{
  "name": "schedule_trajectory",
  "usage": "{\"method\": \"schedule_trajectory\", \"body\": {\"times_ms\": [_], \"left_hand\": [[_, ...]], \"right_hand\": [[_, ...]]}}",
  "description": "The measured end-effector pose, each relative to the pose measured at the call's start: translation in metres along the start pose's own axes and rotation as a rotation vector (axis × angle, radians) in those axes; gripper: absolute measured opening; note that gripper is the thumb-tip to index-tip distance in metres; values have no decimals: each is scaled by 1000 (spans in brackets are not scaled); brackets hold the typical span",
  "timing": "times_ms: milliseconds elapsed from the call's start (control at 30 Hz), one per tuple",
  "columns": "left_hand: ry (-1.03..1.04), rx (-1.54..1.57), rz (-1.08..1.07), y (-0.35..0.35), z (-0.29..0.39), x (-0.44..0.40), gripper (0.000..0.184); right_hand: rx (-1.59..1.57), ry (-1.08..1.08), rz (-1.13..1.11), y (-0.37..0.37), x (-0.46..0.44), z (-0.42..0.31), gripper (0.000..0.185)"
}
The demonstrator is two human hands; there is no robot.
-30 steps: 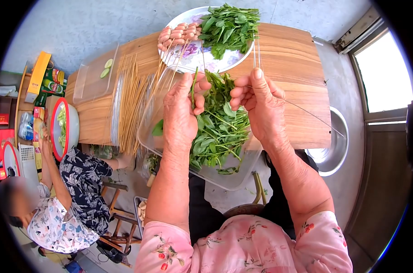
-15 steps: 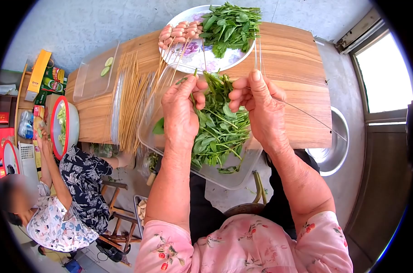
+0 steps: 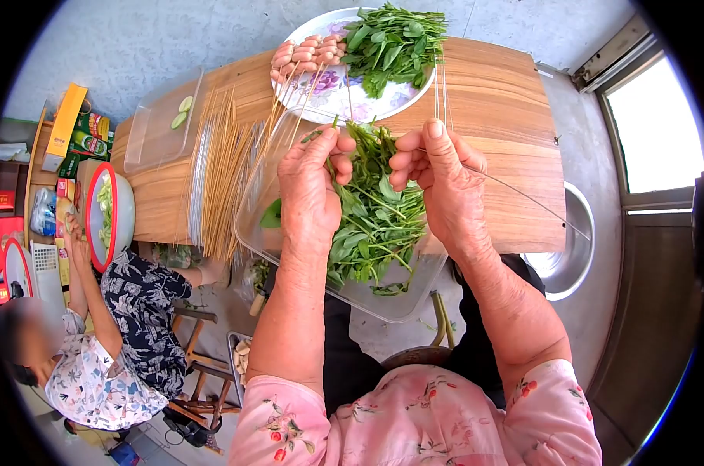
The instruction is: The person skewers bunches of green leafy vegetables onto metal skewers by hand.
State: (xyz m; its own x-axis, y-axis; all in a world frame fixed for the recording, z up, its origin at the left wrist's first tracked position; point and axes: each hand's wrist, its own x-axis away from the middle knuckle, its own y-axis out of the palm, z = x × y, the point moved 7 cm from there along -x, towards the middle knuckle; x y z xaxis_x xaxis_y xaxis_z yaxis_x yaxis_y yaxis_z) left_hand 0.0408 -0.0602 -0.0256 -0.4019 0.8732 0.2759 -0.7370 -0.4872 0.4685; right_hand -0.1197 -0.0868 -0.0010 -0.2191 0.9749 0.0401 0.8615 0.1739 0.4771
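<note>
My left hand [image 3: 309, 182] is closed, pinching a green leafy stem [image 3: 335, 123] between thumb and fingers. A thin metal skewer [image 3: 527, 196] is gripped in my right hand [image 3: 449, 175], its long end running down to the right past the table edge. The skewer's other end is hidden by my fingers. Both hands are over a clear plastic container [image 3: 402, 311] holding a heap of leafy greens [image 3: 375, 241]. Beyond them stands a floral plate [image 3: 329, 101] bearing skewered pink sausages [image 3: 309, 53] and a bundle of skewered greens [image 3: 395, 46].
Bamboo skewers [image 3: 232, 179] and metal skewers [image 3: 199, 186] lie on the wooden table [image 3: 507, 116]. A clear box [image 3: 146, 136] with cucumber slices is at its left. Another person [image 3: 111, 349] sits left by a red-rimmed bowl [image 3: 127, 210]. A metal basin [image 3: 577, 264] is at right.
My hands stay almost in place, still holding the stem and the skewer. At left, the other person's hands have shifted slightly beside the red-rimmed bowl.
</note>
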Motion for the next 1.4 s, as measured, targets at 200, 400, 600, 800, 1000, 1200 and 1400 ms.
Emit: {"method": "schedule_trajectory", "body": {"times_ms": [200,400,600,800,1000,1200,1400], "left_hand": [[-29,47,-8,-1,-3,-1,13],[-56,72,-35,0,-6,-1,12],[-57,-32,-135,6,-6,1,12],[-28,-133,-216,13,-2,2,12],[108,-162,-217,18,4,0,13],[131,37,-176,23,17,-1,11],[156,56,-163,20,17,-4,14]], "right_hand": [[17,4,32,-1,1,1,39],[0,11,-8,-4,0,4,37],[-121,115,45,-8,-3,8,38],[-227,158,-17,-7,-9,11,38],[-264,174,-49,-4,-10,9,36],[-233,158,27,0,-13,2,19],[-104,125,6,-5,-18,0,16]]}}
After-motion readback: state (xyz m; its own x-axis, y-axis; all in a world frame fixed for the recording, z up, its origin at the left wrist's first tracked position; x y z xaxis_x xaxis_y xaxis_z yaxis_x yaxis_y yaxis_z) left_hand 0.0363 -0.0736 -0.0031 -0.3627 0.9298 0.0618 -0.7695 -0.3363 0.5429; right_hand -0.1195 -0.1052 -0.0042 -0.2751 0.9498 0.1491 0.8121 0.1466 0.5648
